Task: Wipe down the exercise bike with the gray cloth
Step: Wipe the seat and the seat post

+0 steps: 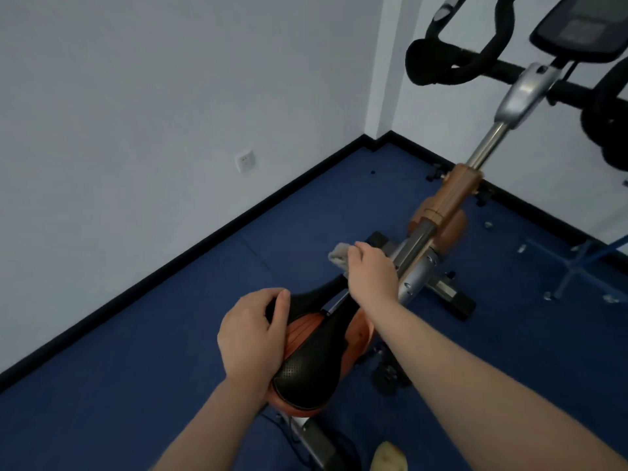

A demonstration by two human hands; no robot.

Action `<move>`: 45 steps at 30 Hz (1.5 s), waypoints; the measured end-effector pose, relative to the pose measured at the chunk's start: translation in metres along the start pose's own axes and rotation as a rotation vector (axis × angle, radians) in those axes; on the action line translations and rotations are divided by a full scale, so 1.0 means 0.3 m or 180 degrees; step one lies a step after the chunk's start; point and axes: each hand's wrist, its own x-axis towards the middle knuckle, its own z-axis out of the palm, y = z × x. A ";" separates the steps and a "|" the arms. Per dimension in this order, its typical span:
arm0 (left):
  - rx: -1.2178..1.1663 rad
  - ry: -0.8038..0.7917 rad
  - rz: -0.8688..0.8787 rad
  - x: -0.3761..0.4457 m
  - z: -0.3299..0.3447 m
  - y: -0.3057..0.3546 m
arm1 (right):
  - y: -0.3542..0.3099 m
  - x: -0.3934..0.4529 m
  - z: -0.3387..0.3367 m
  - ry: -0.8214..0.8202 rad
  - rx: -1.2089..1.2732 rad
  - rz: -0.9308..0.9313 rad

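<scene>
Wiping is under way on the exercise bike (438, 212) frame: the right hand (370, 270) grips the gray cloth (339, 254) against the sloping silver tube, while the left hand (253, 331) holds the saddle (316, 355). The bike's long axis runs from saddle, nearest, up-right to handlebars. Next move likely calls for sliding the cloth along that tube.

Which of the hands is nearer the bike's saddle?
Left. The left hand grips the saddle; the right hand holds the gray cloth beyond its nose.

Two bare forearms, sleeveless to the frame edge, no rings or watch
</scene>
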 end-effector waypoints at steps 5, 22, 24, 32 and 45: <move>0.0006 -0.0016 -0.0045 -0.004 0.000 -0.002 | 0.075 -0.207 0.076 0.0475 -0.0065 -0.0546; 0.0273 -0.1025 0.1306 0.033 -0.049 -0.050 | -0.021 -0.173 0.072 0.0381 0.2099 0.1268; 0.0122 -0.0988 0.1363 0.028 -0.049 -0.052 | -0.022 -0.310 0.121 0.0379 0.1564 0.1039; 0.0010 -0.1052 0.1483 0.040 -0.041 -0.068 | -0.041 -0.441 0.116 -0.0107 0.0875 0.1089; -0.0331 -0.1431 0.1298 0.110 -0.027 -0.104 | -0.090 -0.474 0.117 0.0059 0.1265 0.1261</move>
